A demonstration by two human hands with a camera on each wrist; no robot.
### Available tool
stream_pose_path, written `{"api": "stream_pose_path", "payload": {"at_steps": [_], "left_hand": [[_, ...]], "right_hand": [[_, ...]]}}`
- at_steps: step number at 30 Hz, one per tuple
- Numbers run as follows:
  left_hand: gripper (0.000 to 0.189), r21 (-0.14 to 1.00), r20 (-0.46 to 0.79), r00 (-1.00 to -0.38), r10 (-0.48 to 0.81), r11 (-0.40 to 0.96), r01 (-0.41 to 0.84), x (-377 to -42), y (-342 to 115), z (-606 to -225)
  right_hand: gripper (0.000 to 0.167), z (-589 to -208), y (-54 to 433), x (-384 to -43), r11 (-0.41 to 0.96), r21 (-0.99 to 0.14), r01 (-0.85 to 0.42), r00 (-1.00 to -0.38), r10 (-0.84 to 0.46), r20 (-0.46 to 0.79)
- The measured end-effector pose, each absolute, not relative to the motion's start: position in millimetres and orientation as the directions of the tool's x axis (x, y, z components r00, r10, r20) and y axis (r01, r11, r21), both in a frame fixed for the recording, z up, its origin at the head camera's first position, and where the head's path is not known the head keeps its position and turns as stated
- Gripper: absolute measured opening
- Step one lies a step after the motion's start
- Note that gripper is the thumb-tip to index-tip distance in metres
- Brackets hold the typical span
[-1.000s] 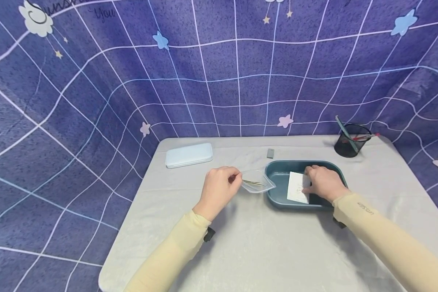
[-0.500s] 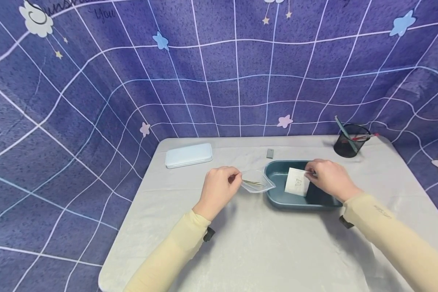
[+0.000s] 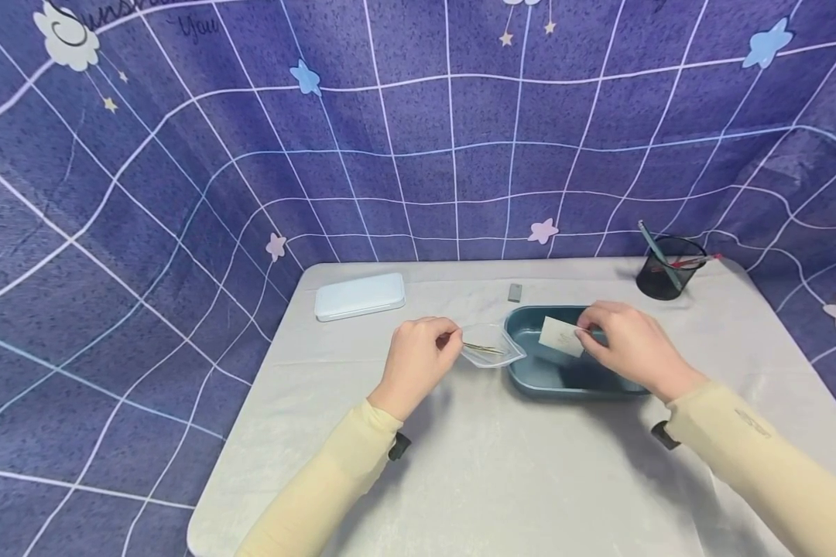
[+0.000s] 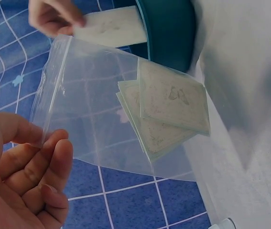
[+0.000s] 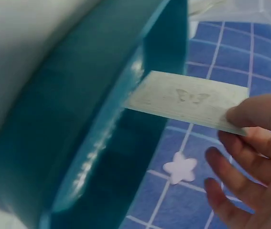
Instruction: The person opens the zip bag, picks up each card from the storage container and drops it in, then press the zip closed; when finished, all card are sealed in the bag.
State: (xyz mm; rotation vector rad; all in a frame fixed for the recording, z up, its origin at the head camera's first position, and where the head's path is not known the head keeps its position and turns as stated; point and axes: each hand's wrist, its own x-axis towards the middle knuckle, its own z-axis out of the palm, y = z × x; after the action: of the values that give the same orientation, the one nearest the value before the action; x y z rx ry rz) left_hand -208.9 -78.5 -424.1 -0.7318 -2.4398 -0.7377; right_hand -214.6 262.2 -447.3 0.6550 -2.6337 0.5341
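Observation:
My left hand (image 3: 420, 360) pinches the zip edge of a clear zip bag (image 4: 97, 86) between thumb and forefinger. Inside the bag, in the left wrist view, lie several square pale cards (image 4: 176, 95), the top one printed with a butterfly. My right hand (image 3: 630, 344) pinches a similar pale butterfly card (image 5: 173, 98) at one edge. That card is tilted and raised over the dark teal tray (image 3: 564, 392), to the right of the bag. The bag's free corner is at the tray's left rim; whether they touch I cannot tell.
A light blue case (image 3: 360, 296) lies at the back left of the white table (image 3: 501, 487). Behind the tray is a small grey block (image 3: 515, 292). At the back right stands a black mesh cup (image 3: 658, 282) holding pens, and a patterned purple curtain (image 3: 418, 155) hangs behind.
My right hand has lifted the card up from inside the tray, and the card has tilted and shifted slightly left. My left hand and the bag have hardly moved.

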Motion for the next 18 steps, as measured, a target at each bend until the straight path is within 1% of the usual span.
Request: {"api": "stream_pose_path", "payload": {"at_steps": [4,9,14,18], "left_hand": [[0.014,0.352,0.577,-0.739,0.347,0.711,0.609,-209.2,-78.6,-424.3],[0.014,0.356,0.579,-0.738,0.346,0.707,0.611,-209.8,-79.0,-424.6],[0.013,0.356,0.572,-0.743,0.348,0.71,0.607,-210.0,-78.9,-425.0],[0.014,0.359,0.57,-0.745,0.346,0.71,0.605,-210.2,-78.6,-425.4]], "right_hand": [[0.006,-434.5,252.3,-205.3,0.784,-0.254,-0.566,-0.749,-0.359,0.557],[0.005,-414.7,238.1,-192.5,0.706,-0.226,-0.671,-0.624,-0.374,0.686],[0.015,-393.9,223.0,-179.7,0.621,-0.175,-0.764,-0.49,-0.382,0.784],[0.019,-379.0,211.2,-171.0,0.563,-0.115,-0.819,-0.382,-0.385,0.84]]}}
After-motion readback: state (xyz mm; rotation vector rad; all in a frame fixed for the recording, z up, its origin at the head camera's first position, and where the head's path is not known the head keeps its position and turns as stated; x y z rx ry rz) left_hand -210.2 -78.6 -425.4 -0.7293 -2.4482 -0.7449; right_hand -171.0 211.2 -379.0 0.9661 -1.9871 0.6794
